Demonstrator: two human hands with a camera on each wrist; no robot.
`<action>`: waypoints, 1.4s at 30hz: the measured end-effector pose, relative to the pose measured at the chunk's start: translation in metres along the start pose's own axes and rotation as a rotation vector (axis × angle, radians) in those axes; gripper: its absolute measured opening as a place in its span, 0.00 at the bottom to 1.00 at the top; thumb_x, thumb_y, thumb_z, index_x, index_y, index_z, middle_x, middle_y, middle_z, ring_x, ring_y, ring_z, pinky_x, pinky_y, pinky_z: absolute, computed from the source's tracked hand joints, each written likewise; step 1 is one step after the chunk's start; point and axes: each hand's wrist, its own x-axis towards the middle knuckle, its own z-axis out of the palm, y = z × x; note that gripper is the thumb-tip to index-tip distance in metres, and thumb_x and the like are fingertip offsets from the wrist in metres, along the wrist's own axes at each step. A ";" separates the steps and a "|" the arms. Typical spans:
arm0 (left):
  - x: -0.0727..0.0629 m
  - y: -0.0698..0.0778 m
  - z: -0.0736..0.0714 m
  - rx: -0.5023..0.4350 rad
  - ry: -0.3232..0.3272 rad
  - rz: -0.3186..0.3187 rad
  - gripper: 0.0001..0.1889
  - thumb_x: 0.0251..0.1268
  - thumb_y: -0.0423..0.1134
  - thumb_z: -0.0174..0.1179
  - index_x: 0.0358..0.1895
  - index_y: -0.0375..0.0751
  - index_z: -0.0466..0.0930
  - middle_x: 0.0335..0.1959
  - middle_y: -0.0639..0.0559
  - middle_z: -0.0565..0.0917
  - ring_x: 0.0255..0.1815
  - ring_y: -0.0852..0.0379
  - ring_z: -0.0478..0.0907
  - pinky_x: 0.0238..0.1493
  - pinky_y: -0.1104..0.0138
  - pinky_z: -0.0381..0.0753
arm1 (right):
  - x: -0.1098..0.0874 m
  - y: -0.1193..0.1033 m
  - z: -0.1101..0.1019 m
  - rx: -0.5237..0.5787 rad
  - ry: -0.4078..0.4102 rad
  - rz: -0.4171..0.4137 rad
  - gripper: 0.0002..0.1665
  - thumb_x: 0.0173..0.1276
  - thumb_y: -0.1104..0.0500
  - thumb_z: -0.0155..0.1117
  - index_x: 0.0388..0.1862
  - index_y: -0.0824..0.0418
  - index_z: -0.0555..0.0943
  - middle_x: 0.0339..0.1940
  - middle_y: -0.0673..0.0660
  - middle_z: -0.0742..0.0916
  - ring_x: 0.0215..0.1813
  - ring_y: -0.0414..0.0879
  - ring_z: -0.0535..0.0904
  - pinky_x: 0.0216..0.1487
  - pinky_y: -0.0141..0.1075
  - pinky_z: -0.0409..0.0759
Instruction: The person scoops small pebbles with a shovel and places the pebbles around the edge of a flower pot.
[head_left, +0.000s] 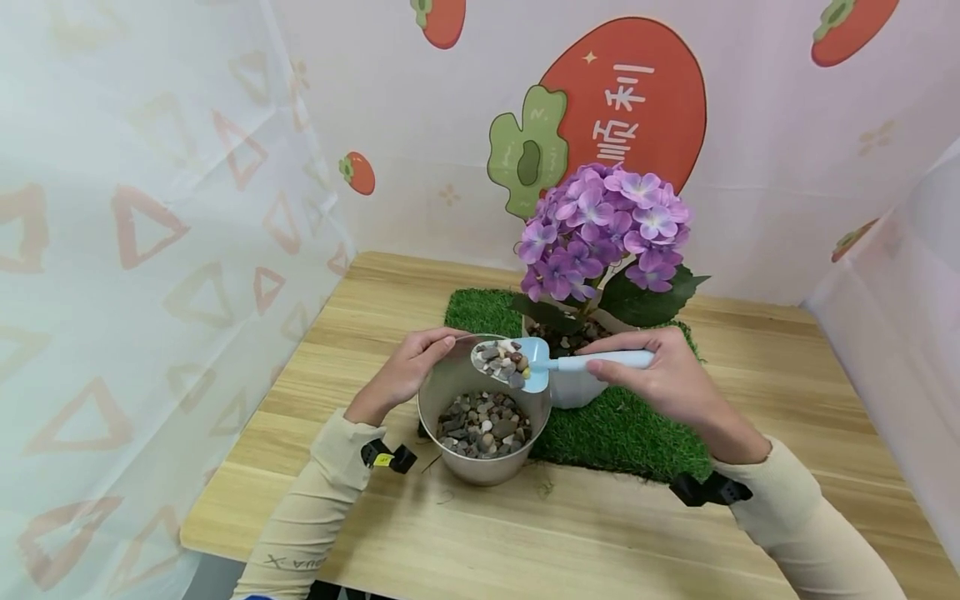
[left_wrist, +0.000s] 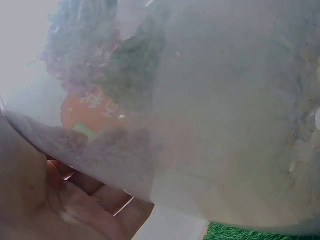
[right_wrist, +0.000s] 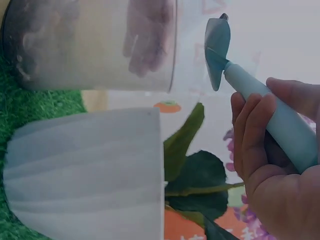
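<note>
My right hand [head_left: 667, 375] grips the pale blue handle of a small garden trowel [head_left: 536, 367]. Grey, white and brown pebbles [head_left: 498, 362] lie heaped in its scoop, which is held level above a translucent plastic bucket [head_left: 483, 471]. More pebbles [head_left: 486, 425] cover the bucket's bottom. At the bucket's far left rim, my left hand [head_left: 408, 367] holds on with the thumb over the edge; its fingers [left_wrist: 107, 200] lie along the outside wall. Just behind the trowel is a white fluted pot [right_wrist: 85, 170] with a purple hydrangea [head_left: 603, 229] and small stones around the stem.
A green turf mat [head_left: 622, 433] lies under the pot and reaches up to the bucket. Both stand on a wooden table [head_left: 375, 292]. Printed cloth walls [head_left: 420, 125] enclose the back and sides. Broad leaves [head_left: 648, 296] hang over the pot's right rim.
</note>
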 end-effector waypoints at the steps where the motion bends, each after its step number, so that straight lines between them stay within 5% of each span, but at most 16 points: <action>1: 0.000 0.000 0.000 0.005 0.002 0.002 0.20 0.88 0.35 0.43 0.66 0.26 0.78 0.65 0.30 0.83 0.69 0.34 0.80 0.76 0.43 0.75 | -0.001 -0.001 -0.002 -0.001 0.007 -0.005 0.08 0.69 0.62 0.75 0.46 0.60 0.93 0.15 0.44 0.76 0.17 0.37 0.58 0.15 0.35 0.64; 8: 0.000 0.000 0.000 0.002 -0.017 0.025 0.20 0.88 0.37 0.42 0.65 0.29 0.80 0.64 0.36 0.86 0.69 0.40 0.82 0.74 0.59 0.79 | -0.005 -0.004 -0.017 -0.032 0.063 -0.024 0.09 0.69 0.64 0.74 0.47 0.63 0.92 0.23 0.46 0.88 0.18 0.39 0.61 0.16 0.36 0.65; 19: -0.001 0.000 -0.001 -0.008 -0.014 0.009 0.20 0.88 0.37 0.42 0.65 0.30 0.80 0.64 0.36 0.86 0.69 0.40 0.82 0.74 0.59 0.79 | -0.019 0.010 -0.047 -0.096 0.146 0.091 0.13 0.70 0.60 0.75 0.50 0.64 0.91 0.21 0.46 0.84 0.16 0.40 0.60 0.15 0.38 0.65; 25: -0.002 0.001 -0.001 -0.012 -0.021 -0.003 0.20 0.88 0.37 0.42 0.65 0.30 0.80 0.65 0.37 0.85 0.70 0.40 0.82 0.74 0.59 0.79 | -0.026 0.022 -0.059 -0.130 0.156 0.127 0.15 0.73 0.58 0.73 0.53 0.65 0.91 0.34 0.40 0.93 0.31 0.36 0.87 0.32 0.30 0.83; 28: -0.001 0.000 0.000 -0.017 -0.022 -0.004 0.20 0.88 0.37 0.42 0.65 0.30 0.80 0.65 0.37 0.85 0.70 0.41 0.81 0.74 0.60 0.79 | -0.027 0.028 -0.063 -0.135 0.159 0.136 0.16 0.74 0.57 0.72 0.53 0.66 0.90 0.38 0.37 0.94 0.37 0.37 0.92 0.39 0.28 0.87; 32: -0.001 0.000 0.000 -0.014 -0.020 -0.003 0.20 0.88 0.37 0.42 0.65 0.30 0.80 0.65 0.37 0.85 0.70 0.41 0.82 0.74 0.60 0.79 | -0.027 0.035 -0.067 -0.166 0.163 0.155 0.16 0.73 0.56 0.73 0.52 0.66 0.90 0.35 0.36 0.93 0.31 0.35 0.87 0.30 0.28 0.82; 37: -0.002 0.000 0.001 -0.012 -0.017 -0.006 0.20 0.88 0.38 0.43 0.65 0.31 0.81 0.65 0.37 0.86 0.69 0.41 0.82 0.73 0.62 0.80 | -0.027 0.041 -0.072 -0.213 0.149 0.198 0.17 0.73 0.53 0.74 0.52 0.64 0.90 0.29 0.41 0.91 0.17 0.38 0.65 0.14 0.37 0.64; 42: -0.002 0.001 0.000 -0.020 -0.015 0.000 0.20 0.88 0.37 0.43 0.65 0.30 0.80 0.64 0.36 0.85 0.69 0.40 0.82 0.73 0.60 0.80 | -0.026 0.043 -0.075 -0.256 0.121 0.239 0.18 0.73 0.50 0.73 0.53 0.62 0.90 0.27 0.43 0.90 0.17 0.39 0.63 0.14 0.36 0.65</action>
